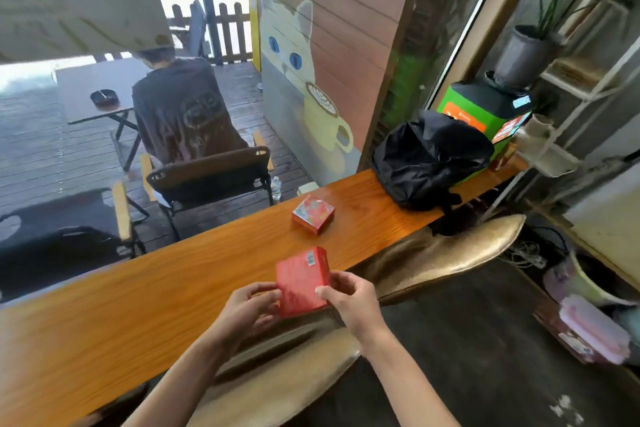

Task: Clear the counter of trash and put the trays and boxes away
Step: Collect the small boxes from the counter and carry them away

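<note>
A flat red box (302, 279) with a small white label is held upright over the near edge of the orange wooden counter (138, 298). My left hand (247, 308) grips its lower left edge. Its right edge is pinched by my right hand (349, 298). A second, smaller red box (313, 214) with a colourful patterned top lies flat on the counter farther away, apart from both hands.
A black bag (429, 156) sits on the counter's right end against a green and black box (485, 111). Two gold stool seats (446, 253) stand under the near edge. Beyond the counter a person (183, 111) sits in a chair on the deck. A potted plant (526, 55) stands at right.
</note>
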